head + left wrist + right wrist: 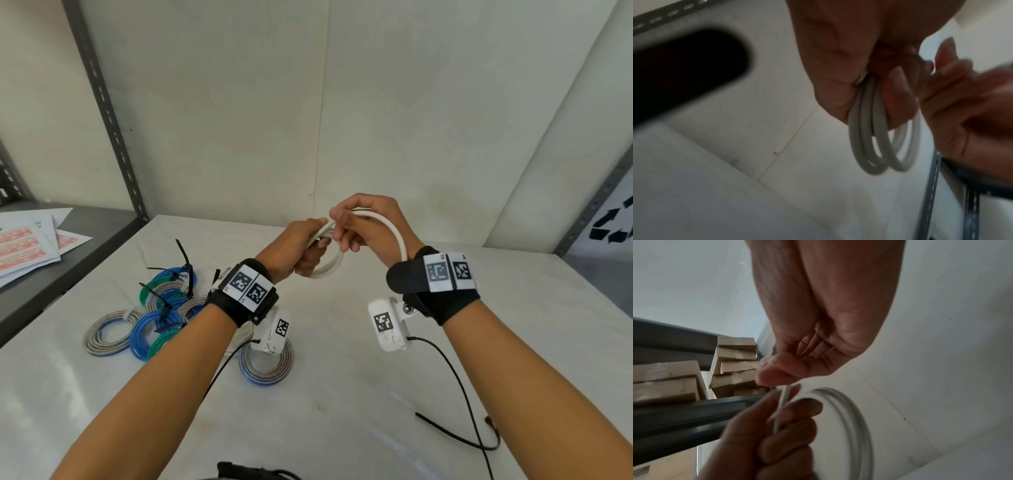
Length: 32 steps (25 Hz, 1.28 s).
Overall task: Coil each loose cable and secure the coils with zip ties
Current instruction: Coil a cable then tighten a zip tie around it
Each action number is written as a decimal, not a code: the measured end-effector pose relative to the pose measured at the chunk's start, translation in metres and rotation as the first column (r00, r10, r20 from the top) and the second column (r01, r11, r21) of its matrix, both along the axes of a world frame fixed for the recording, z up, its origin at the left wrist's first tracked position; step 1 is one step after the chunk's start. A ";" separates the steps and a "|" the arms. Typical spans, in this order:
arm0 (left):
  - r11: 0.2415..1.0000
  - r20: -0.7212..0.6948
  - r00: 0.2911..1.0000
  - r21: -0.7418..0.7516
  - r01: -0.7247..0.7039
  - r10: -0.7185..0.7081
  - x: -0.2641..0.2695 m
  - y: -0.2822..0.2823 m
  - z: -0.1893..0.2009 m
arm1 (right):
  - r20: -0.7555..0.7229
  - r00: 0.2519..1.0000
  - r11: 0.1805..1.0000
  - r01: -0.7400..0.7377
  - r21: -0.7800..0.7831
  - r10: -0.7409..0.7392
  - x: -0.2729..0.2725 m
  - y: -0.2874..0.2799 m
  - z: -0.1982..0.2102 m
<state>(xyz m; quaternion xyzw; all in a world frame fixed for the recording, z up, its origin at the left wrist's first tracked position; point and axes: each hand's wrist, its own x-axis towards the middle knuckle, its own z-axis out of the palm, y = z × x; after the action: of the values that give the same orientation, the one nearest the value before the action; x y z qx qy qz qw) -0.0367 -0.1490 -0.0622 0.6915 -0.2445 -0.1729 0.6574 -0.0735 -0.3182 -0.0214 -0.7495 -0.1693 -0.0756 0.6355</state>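
Note:
A white cable [397, 236] is held above the table between both hands, wound into several loops. My left hand [308, 245] grips the bundle of loops [869, 146] in a fist, and the loops hang below it. My right hand [356, 222] pinches a strand of the same white cable [784, 402] just above the left fist; one wide loop arcs over to the right wrist. A loose black zip tie [455, 437] lies on the table at the near right.
Several coiled cables in blue, green and grey [154, 318], tied with black zip ties, lie on the white table [342, 411] at the left; another coil [267, 366] sits under my left wrist. A grey shelf with papers [30, 246] stands at the left. Cardboard boxes [735, 363] are stacked beyond.

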 end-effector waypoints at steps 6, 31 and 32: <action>0.987 -0.294 0.954 -0.124 -0.099 0.058 0.007 0.019 0.007 | -0.211 0.954 0.961 -0.168 0.217 0.215 -0.011 -0.009 0.000; 0.865 -0.384 0.923 -0.470 -0.175 -0.022 0.002 0.012 0.004 | 0.174 0.946 0.961 0.277 0.008 -0.274 0.003 0.013 -0.025; 0.838 -0.408 0.913 -0.502 -0.214 -0.011 0.004 0.014 0.005 | 0.175 0.952 0.967 0.256 -0.007 -0.251 0.002 0.013 -0.026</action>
<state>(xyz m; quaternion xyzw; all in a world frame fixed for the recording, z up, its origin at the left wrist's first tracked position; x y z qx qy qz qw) -0.0328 -0.1354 -0.0577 0.4425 -0.1075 -0.1973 0.8682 -0.0717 -0.3052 -0.0473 -0.7650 -0.1274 -0.2186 0.5923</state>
